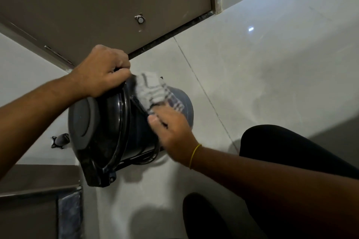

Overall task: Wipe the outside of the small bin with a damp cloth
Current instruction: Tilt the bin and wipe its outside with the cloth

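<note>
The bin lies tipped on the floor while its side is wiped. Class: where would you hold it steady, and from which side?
Grip the bin at its lid-end rim, from above, as the left hand does. That raised rim is likely the firmest edge to clamp, and it leaves the rounded wall free for the right hand pressing the checked cloth.

Left hand [101,72] gripping tilted bin [124,132] rim, right hand [171,130] pressing checked cloth [155,91] against its side
</note>
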`<state>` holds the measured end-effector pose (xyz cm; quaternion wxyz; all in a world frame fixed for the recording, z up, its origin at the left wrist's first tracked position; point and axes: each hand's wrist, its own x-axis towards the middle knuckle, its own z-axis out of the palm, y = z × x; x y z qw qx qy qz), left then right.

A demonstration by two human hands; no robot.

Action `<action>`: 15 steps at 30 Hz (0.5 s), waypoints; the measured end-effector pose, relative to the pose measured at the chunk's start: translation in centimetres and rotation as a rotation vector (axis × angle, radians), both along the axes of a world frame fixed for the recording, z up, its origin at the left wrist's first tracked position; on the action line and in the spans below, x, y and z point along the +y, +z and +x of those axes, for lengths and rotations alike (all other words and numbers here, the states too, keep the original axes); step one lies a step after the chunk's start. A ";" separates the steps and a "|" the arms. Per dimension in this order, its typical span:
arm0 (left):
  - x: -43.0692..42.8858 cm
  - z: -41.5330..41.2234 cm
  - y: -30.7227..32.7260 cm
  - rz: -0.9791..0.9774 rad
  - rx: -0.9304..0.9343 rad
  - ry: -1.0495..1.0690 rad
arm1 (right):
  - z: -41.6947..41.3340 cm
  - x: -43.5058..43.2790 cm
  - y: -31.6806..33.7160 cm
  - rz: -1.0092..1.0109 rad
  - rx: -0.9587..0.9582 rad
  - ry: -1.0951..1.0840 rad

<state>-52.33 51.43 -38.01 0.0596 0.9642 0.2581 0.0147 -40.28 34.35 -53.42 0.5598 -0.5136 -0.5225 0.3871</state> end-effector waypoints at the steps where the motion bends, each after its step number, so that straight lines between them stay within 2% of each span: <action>1: -0.1 -0.4 0.2 -0.013 -0.011 0.008 | -0.4 -0.8 0.3 0.075 -0.047 0.059; 4: -0.7 -1.7 0.5 -0.036 -0.032 0.031 | -0.2 -3.2 -0.5 0.144 -0.274 0.255; 7: -1.1 -3.2 0.5 -0.030 -0.060 0.085 | -0.1 -4.8 -2.3 0.089 -0.433 0.353; 9: -1.3 -4.1 0.3 -0.047 -0.100 0.122 | -1.0 -5.3 -3.7 0.049 -0.387 0.237; 13: -1.3 -5.4 0.1 -0.064 -0.163 0.151 | -2.7 -5.2 -5.1 -0.247 -0.161 -0.074; 15: -1.4 -5.7 -0.2 -0.067 -0.192 0.157 | -2.6 -3.7 -5.4 -0.306 -0.097 -0.187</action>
